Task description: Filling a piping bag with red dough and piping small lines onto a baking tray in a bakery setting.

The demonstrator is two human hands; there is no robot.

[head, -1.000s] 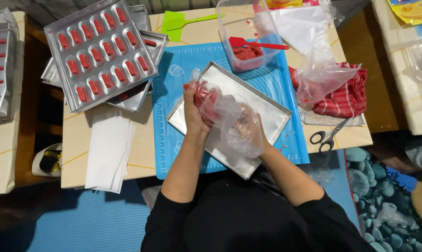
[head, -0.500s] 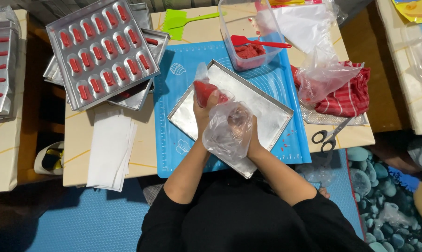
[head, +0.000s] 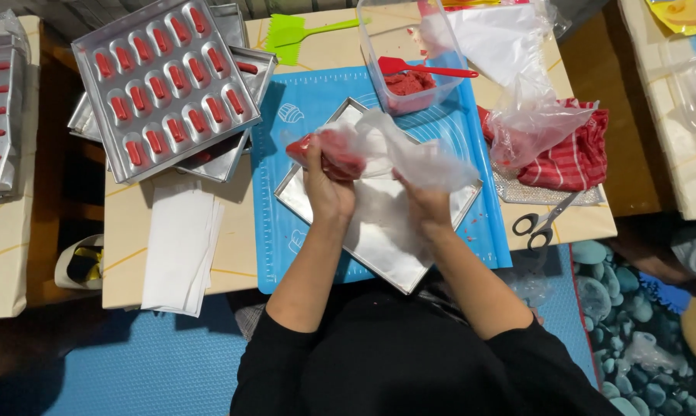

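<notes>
My left hand (head: 326, 185) grips the filled end of a clear plastic piping bag (head: 340, 152) holding red batter, its tip pointing left over the blue mat (head: 286, 131). The bag's loose, empty upper part is held by my right hand (head: 427, 202), closed on the crumpled plastic. Both hands hover above an empty square metal tray (head: 398, 246) lying on the mat.
A metal mould tray (head: 167, 85) filled with red oblong portions sits on stacked trays at the left. Behind stand a clear tub of red batter with a red spatula (head: 421, 69), a green spatula (head: 301, 31), a red striped cloth (head: 571, 154) and scissors (head: 544, 219); white paper sheets (head: 180, 246) lie left.
The bag has been turned from upright to lying sideways with its filled end pointing left. My right hand slid out along the loose plastic to the right; my left stays on the filled part.
</notes>
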